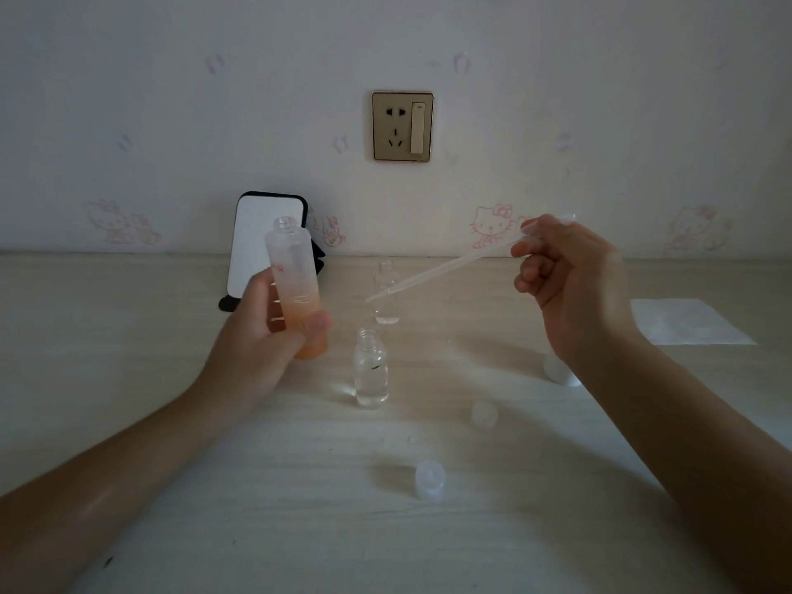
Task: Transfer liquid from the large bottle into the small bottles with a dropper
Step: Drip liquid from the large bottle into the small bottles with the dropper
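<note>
Here, your left hand [261,332] holds the uncapped large bottle [295,285] above the bench [171,422], fingers curled round its orange-filled lower half. Your right hand [565,276] pinches the dropper [428,274] near its bulb between fingers, tip slanting across the far small bottle [387,297]; the near small bottle [371,370] stands open.

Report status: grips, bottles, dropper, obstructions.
Left grip holds tall clear uncapped bottle of orange liquid. Right grip pinches clear plastic dropper, tip in air near two open small clear bottles. Loose translucent caps aside, nothing blocking.
</note>
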